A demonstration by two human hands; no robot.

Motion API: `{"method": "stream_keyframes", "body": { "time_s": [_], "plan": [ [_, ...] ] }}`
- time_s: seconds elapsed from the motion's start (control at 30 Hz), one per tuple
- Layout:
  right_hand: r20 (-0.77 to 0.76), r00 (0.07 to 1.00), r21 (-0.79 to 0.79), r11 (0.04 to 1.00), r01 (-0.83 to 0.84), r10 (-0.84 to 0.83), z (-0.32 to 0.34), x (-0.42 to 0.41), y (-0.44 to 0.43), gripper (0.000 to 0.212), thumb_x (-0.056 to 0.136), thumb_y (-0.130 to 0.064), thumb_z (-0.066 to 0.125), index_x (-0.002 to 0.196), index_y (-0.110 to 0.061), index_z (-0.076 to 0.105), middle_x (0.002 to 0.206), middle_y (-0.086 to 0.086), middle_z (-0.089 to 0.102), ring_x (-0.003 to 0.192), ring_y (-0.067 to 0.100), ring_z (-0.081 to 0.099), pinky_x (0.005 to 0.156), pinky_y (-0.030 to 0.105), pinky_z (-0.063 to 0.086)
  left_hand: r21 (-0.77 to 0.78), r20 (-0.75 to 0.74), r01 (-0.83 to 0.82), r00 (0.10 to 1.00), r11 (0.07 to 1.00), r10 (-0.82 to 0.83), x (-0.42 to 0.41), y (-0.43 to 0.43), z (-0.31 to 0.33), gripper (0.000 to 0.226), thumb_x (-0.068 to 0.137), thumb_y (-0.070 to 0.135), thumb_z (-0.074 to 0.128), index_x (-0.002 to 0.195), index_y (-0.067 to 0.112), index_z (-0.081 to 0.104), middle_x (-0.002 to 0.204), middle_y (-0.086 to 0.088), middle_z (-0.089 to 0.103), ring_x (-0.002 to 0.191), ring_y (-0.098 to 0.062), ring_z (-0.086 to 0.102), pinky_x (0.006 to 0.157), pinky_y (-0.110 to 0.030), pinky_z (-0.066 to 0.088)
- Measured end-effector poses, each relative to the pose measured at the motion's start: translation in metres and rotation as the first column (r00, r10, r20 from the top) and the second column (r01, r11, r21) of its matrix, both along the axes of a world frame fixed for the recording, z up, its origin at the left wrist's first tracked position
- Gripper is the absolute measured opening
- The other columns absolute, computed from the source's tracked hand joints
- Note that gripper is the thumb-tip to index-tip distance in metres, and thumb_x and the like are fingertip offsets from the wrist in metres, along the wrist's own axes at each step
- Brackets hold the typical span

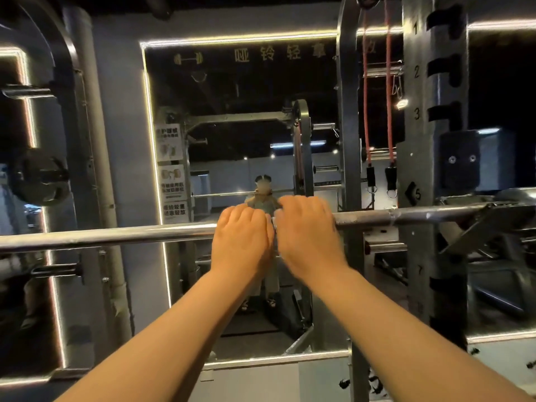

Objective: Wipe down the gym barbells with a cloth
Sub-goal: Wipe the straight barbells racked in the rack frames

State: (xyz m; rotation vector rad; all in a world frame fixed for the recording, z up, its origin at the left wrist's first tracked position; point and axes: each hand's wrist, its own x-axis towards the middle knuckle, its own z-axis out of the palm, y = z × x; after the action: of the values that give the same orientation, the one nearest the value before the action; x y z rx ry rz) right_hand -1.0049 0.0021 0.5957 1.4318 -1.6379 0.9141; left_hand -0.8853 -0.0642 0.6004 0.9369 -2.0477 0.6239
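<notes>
Both hands, left point(242, 236) and right point(309, 236), curl side by side over the bar point(116, 235), which rests across the rack point(435, 140) before a mirror point(232, 126); cloth unseen.

Both forearms bare up to the frame edge, no sleeves visible. Left hand point(242, 236) and right hand point(309, 233): no gloves, rings, watch or wristbands. Right one is slightly motion-blurred, fingers mostly hidden from view.

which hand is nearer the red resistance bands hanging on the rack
Right. The right hand grips the barbell just below-left of the red bands; the left hand sits beside it, farther left.
</notes>
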Motion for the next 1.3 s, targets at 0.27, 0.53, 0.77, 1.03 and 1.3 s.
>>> {"method": "stream_keyframes", "body": {
  "time_s": [0.27,0.53,0.77,1.03,1.3],
  "plan": [
    [0.061,0.982,0.003,0.984,-0.178,0.178,-0.015,-0.074,0.038,0.046,0.1,-0.028,0.038,0.145,-0.02,0.044,0.147,0.001,0.046,0.141,0.023,0.038,0.118,0.049,0.037,-0.053,-0.056,0.051,0.997,0.997,-0.053,-0.002,-0.001,-0.005,0.031,0.099,0.035,0.033,0.09,0.021,0.058,0.086,0.004,0.06,0.08,-0.017,0.055,0.081,-0.034,0.047],
    [0.24,0.971,-0.015,1.0,-0.008,0.011,-0.008,-0.047,0.029,0.046,0.104,-0.042,0.03,0.142,-0.024,0.048,0.144,0.002,0.042,0.137,0.025,0.032,0.116,0.043,0.032,-0.033,-0.065,0.057,0.996,0.998,-0.059,-0.003,0.0,-0.004,0.037,0.097,0.041,0.025,0.095,0.022,0.056,0.09,0.006,0.057,0.084,-0.014,0.049,0.087,-0.033,0.044],
    [0.021,1.0,0.301,0.954,-0.008,0.002,0.011,-0.09,0.061,0.041,0.103,-0.044,0.041,0.138,-0.027,0.053,0.138,-0.003,0.044,0.129,0.02,0.039,0.112,0.04,0.038,-0.067,-0.078,0.05,0.995,0.996,-0.055,-0.003,-0.007,-0.007,0.025,0.104,0.038,0.04,0.094,0.024,0.058,0.091,0.007,0.06,0.087,-0.015,0.057,0.088,-0.033,0.046],
    [0.275,0.962,-0.005,1.0,0.003,-0.002,-0.022,-0.044,0.042,0.032,0.107,-0.034,0.036,0.127,-0.027,0.059,0.144,0.001,0.036,0.143,0.028,0.027,0.12,0.048,0.028,-0.049,-0.069,0.088,0.993,0.995,-0.091,-0.001,-0.003,-0.007,0.021,0.101,0.037,0.047,0.101,0.023,0.062,0.097,0.005,0.064,0.093,-0.016,0.059,0.091,-0.034,0.044],
    [0.101,0.973,0.081,0.977,0.199,-0.207,0.021,-0.08,0.042,0.051,0.099,-0.051,0.018,0.098,-0.022,0.059,0.099,0.0,0.054,0.095,0.024,0.051,0.08,0.035,0.039,-0.074,-0.075,0.139,0.987,0.988,-0.144,0.004,-0.004,-0.006,0.022,0.098,0.035,0.05,0.098,0.019,0.066,0.094,0.001,0.067,0.09,-0.019,0.063,0.087,-0.036,0.048]
  ]
}}
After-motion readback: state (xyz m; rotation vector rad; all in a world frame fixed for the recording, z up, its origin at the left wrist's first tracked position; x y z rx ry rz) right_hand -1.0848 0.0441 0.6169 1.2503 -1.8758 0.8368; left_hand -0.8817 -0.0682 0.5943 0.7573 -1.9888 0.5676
